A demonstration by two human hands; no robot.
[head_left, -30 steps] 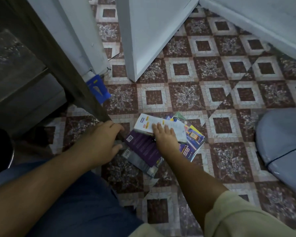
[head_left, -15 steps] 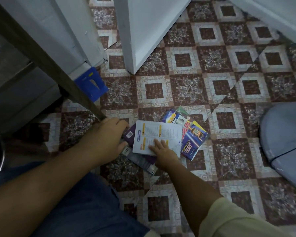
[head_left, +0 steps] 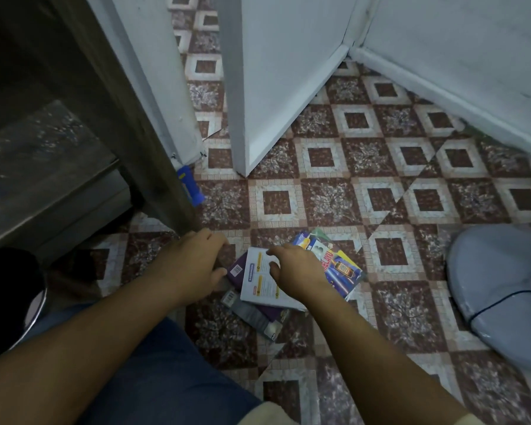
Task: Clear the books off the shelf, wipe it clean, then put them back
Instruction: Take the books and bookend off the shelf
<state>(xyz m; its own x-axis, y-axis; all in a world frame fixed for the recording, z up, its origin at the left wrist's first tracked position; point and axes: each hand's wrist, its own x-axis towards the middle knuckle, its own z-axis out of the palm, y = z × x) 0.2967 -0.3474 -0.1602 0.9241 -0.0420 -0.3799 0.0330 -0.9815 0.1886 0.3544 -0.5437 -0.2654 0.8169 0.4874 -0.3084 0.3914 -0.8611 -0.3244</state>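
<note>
Likely light and slippery, the books [head_left: 258, 289] want gripping by both side edges; our right hand [head_left: 295, 271] lies open on top, and whether our left hand [head_left: 193, 265] grips we cannot tell.

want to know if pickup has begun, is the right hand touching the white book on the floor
Touching. The head view shows the right hand over the white book, its thumb and fingertips resting on the cover.

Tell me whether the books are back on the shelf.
No, the books lie in a pile on the tiled floor, under the right hand.
</note>
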